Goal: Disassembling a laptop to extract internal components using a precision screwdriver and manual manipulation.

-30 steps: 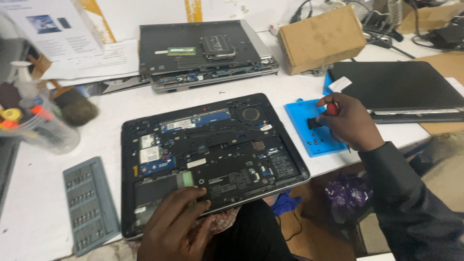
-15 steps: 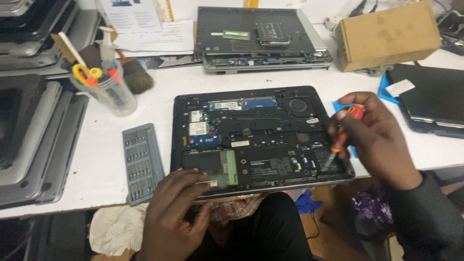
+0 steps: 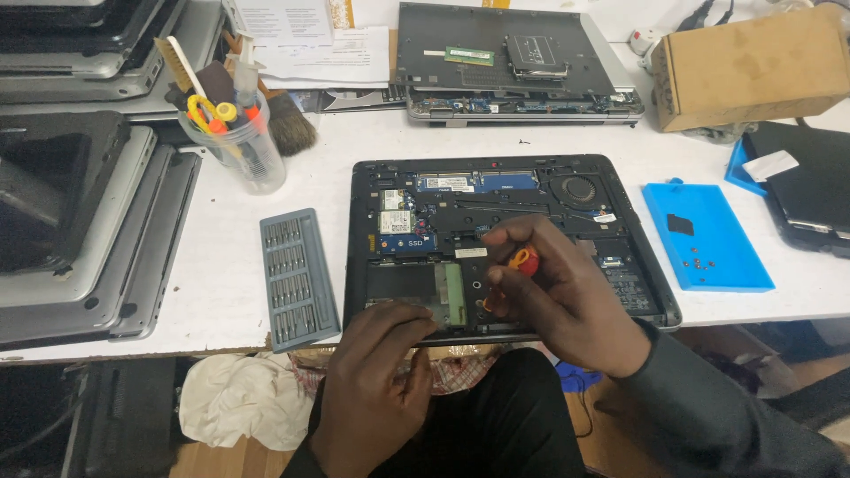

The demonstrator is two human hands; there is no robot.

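An opened black laptop (image 3: 531, 190) lies bottom up on the white table, its boards and fan exposed. My right hand (image 3: 558, 296) is closed around an orange-handled screwdriver (image 3: 522, 262), held over the lower middle of the laptop beside a green module (image 3: 453, 292). My left hand (image 3: 376, 372) rests on the laptop's near edge, fingers pressing at the empty bay by that module. A blue magnetic tray (image 3: 708, 239) with several tiny screws sits to the right of the laptop.
A grey bit set case (image 3: 297, 279) lies left of the laptop. A clear cup of brushes and tools (image 3: 235, 142) stands behind it. Stacked laptops (image 3: 80, 204) fill the left side. Another opened laptop (image 3: 513, 66) and a cardboard box (image 3: 753, 66) sit at the back.
My right hand has carried the screwdriver from the blue tray leftward to the middle of the laptop. My left hand stays on the near edge. The view has shifted left.
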